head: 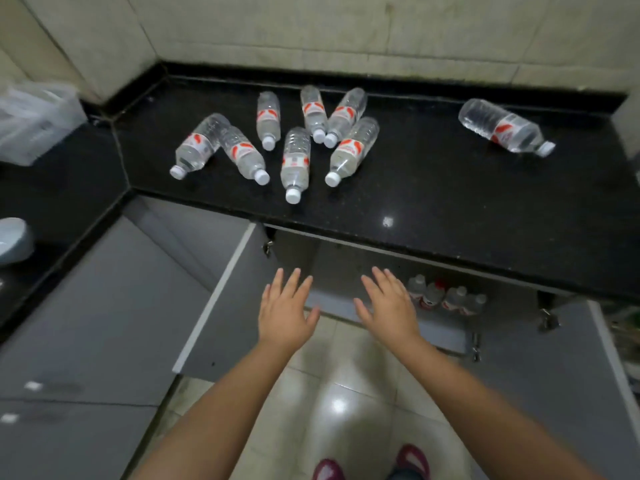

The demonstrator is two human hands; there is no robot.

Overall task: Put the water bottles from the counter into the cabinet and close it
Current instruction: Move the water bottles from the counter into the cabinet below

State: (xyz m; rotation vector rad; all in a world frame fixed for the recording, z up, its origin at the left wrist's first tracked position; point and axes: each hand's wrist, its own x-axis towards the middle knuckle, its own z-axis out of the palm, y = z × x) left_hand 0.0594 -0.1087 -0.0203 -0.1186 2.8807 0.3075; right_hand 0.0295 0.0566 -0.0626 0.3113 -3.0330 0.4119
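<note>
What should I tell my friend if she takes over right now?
Left hand and right hand: both open, holding nothing, fingers spread in front of the cabinet.
Counter: eight bottles lying down, seven in a cluster, one lone bottle far right.
Cabinet: both doors open; a few bottles stand inside.
Done: doors opened, some bottles stored.
Left: move the eight counter bottles in, then close both doors.

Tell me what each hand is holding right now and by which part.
Nothing is held. The left hand and right hand are both open, fingers spread, in front of the open grey cabinet, below the black stone counter.
</note>
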